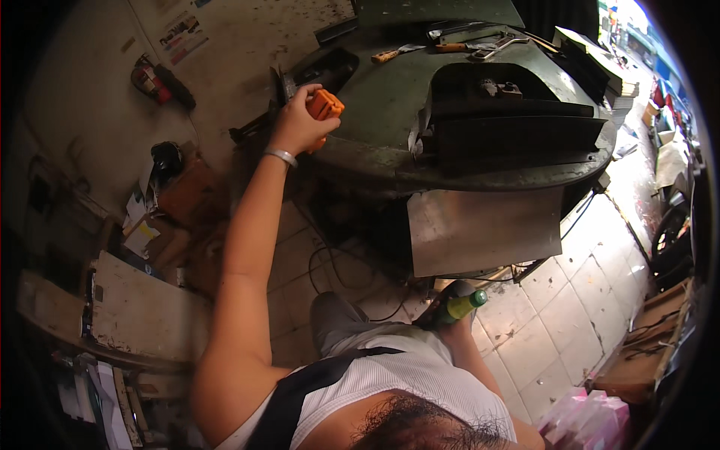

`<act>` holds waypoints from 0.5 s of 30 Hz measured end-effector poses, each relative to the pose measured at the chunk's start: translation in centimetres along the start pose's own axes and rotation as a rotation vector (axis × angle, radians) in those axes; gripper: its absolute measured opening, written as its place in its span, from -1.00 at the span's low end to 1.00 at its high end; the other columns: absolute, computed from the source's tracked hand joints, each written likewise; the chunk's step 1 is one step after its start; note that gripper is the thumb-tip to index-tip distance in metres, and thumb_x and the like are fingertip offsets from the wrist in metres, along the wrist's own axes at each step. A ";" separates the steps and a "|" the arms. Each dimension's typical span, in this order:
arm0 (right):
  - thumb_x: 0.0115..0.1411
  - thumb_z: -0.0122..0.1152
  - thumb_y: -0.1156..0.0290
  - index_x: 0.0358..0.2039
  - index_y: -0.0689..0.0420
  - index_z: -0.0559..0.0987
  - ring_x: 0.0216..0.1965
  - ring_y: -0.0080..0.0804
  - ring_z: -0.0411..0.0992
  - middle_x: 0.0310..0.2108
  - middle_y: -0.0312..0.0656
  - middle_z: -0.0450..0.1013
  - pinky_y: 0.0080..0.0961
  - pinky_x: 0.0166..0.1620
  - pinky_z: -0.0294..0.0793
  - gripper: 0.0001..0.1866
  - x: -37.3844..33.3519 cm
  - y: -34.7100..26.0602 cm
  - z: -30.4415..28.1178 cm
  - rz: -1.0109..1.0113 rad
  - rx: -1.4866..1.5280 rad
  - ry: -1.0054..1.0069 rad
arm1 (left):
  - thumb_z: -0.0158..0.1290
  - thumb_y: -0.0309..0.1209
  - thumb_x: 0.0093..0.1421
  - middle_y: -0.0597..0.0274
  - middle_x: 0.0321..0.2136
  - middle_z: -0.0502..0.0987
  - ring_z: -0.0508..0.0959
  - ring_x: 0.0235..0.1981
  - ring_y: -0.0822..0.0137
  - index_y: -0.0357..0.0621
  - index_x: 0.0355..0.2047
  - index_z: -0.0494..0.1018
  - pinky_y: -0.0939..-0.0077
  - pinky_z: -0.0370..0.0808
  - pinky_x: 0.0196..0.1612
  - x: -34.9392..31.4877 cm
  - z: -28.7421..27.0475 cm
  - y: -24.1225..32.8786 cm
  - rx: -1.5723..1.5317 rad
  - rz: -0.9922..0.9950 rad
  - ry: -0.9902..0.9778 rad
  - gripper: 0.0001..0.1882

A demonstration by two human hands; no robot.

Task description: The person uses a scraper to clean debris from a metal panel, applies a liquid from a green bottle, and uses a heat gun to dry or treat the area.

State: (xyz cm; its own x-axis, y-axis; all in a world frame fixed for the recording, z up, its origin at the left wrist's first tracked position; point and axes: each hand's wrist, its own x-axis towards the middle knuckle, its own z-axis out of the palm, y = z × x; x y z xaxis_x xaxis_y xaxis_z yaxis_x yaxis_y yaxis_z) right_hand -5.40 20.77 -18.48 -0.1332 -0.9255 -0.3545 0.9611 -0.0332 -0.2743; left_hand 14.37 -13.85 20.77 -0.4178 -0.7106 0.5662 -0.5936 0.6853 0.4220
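Observation:
My left arm reaches far out to the left edge of a green metal workbench (367, 127). At its end my left hand (298, 120) is closed around an orange plastic object (325, 106), blocky and partly hidden by my fingers; its exact kind cannot be told. Behind that hand stand dark metal parts (283, 86) at the bench's edge. Low by my lap, my right hand (454, 330) is at a green bottle (459, 306) with a green top, tilted up to the right. Most of the right fingers are hidden, but they seem to wrap round the bottle.
Wooden-handled tools (386, 56) and a bent metal tool (501, 48) lie on the bench's far side. Black metal strips (517, 139) cross its cutout. Below hangs a metal sheet (486, 232). Cables (330, 259) trail over the tiles; boxes (187, 191) stand left, pink-wrapped packs (589, 420) lower right.

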 end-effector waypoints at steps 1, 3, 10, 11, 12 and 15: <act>0.20 0.20 0.14 -0.13 0.14 0.40 -0.29 -0.13 0.45 -0.33 -0.05 0.43 -0.21 -0.15 0.51 -0.62 0.0 0.0 -0.4 0.012 0.027 0.009 | 0.40 -0.25 -0.08 0.17 -0.13 0.57 0.60 -0.14 0.30 -0.11 0.01 0.41 0.39 0.55 -0.09 -1.4 -0.7 -0.1 -0.080 0.057 0.035 -0.36; 0.20 0.20 0.18 -0.14 0.14 0.41 -0.28 -0.13 0.45 -0.32 -0.05 0.42 -0.20 -0.16 0.51 -0.64 -0.7 -0.5 -0.2 0.014 0.042 0.006 | 0.41 -0.17 -0.08 0.22 -0.21 0.56 0.59 -0.19 0.37 -0.13 -0.05 0.41 0.44 0.54 -0.11 -4.5 -2.6 1.3 -0.223 0.001 -0.023 -0.37; 0.18 0.22 0.24 -0.15 0.14 0.40 -0.24 -0.16 0.42 -0.29 -0.07 0.41 -0.15 -0.19 0.50 -0.67 -1.3 -0.5 1.0 -0.019 -0.106 0.059 | 0.35 0.03 0.02 0.34 -0.36 0.48 0.52 -0.31 0.52 -0.15 -0.13 0.40 0.57 0.51 -0.21 -17.6 -2.8 -3.6 -0.755 -0.230 -0.126 -0.38; 0.18 0.22 0.24 -0.14 0.13 0.41 -0.24 -0.17 0.42 -0.29 -0.08 0.41 -0.15 -0.18 0.50 -0.68 -1.3 -0.5 1.4 -0.018 -0.112 0.038 | 0.33 0.03 0.05 0.35 -0.36 0.47 0.52 -0.32 0.52 -0.15 -0.13 0.40 0.57 0.51 -0.22 -19.5 -2.3 -4.6 -0.856 -0.339 -0.146 -0.40; 0.18 0.21 0.25 -0.14 0.12 0.41 -0.23 -0.17 0.41 -0.29 -0.08 0.41 -0.15 -0.17 0.49 -0.68 -1.3 -0.4 1.9 -0.016 -0.118 0.016 | 0.31 0.03 0.08 0.35 -0.37 0.46 0.52 -0.33 0.52 -0.16 -0.14 0.40 0.57 0.51 -0.23 -21.4 -1.8 -5.5 -0.958 -0.447 -0.163 -0.42; 0.19 0.21 0.25 -0.14 0.09 0.41 -0.22 -0.18 0.41 -0.28 -0.09 0.40 -0.15 -0.17 0.49 -0.70 -0.9 -0.3 1.4 0.025 -0.108 -0.012 | 0.28 -0.02 0.14 0.34 -0.35 0.45 0.51 -0.33 0.51 -0.17 -0.12 0.40 0.57 0.51 -0.25 -26.8 0.3 -6.8 -1.174 -0.657 -0.146 -0.47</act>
State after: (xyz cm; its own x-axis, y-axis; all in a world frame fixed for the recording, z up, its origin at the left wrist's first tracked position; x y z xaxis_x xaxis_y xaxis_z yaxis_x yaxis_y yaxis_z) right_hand -5.21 21.03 -16.80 -0.1062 -0.9302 -0.3514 0.9322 0.0298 -0.3608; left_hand 29.45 0.51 2.51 -0.3987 -0.9168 -0.0213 0.1918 -0.1061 0.9757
